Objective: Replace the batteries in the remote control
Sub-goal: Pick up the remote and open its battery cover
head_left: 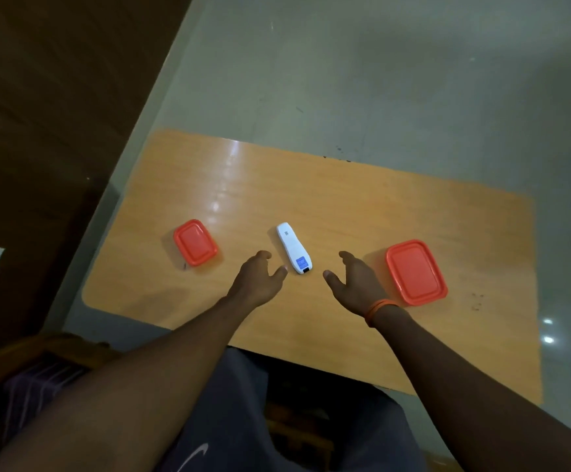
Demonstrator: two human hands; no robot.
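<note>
A white remote control (292, 247) lies back side up on the orange wooden table (345, 206), with a blue label near its close end. My left hand (260, 279) hovers just left of that end, fingers apart, holding nothing. My right hand (353, 279), an orange band on its wrist, is spread just to the right of the remote, also holding nothing. A small red lidded container (195, 241) stands to the left of the remote and a larger red lidded container (415, 271) to the right. No batteries are visible.
The table stands on a pale green floor (379, 80). A dark wooden wall or door (39, 114) runs along the left. My lap in dark shorts (236, 420) is below the table's near edge.
</note>
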